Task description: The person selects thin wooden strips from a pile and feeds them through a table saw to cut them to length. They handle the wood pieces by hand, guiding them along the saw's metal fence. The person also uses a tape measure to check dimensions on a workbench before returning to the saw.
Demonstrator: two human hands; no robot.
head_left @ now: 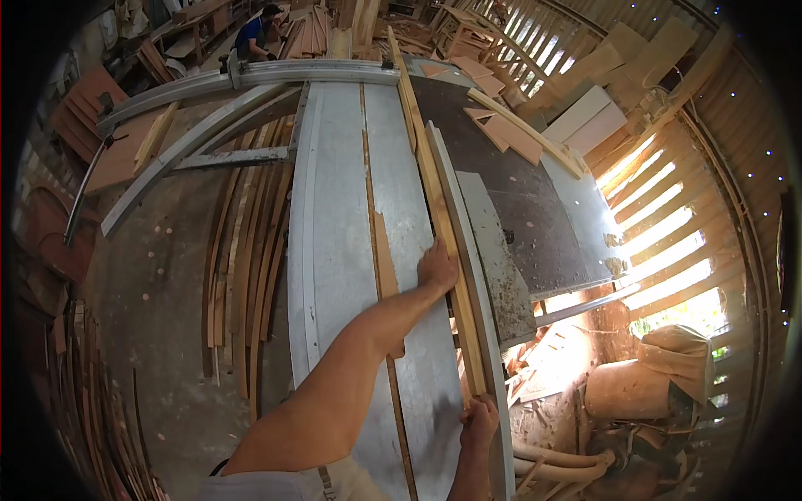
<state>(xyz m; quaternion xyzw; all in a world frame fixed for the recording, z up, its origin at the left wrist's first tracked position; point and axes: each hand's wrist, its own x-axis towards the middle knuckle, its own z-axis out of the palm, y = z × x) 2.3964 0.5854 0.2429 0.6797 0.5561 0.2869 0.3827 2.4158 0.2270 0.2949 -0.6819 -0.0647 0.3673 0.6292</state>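
Note:
A long, narrow wooden strip (445, 219) lies lengthwise on the grey metal saw table (334, 209), alongside a straight metal fence (455, 179). My left hand (439, 265) presses on the strip about midway along it, its fingers curled over the wood. Closer to me, my right hand (479, 419) is closed around the near end of the strip. Under my left forearm, a thin flat wooden piece with a notched edge (384, 255) rests along the table's slot. No saw blade can be made out.
Several long wooden strips (242, 250) lie on the floor to the left. A metal crossbar frame (276, 71) spans the far end. Offcuts (510, 134) sit on the dark side table (501, 192). Machinery and a hose (560, 468) stand at lower right. Another person (255, 35) is far back.

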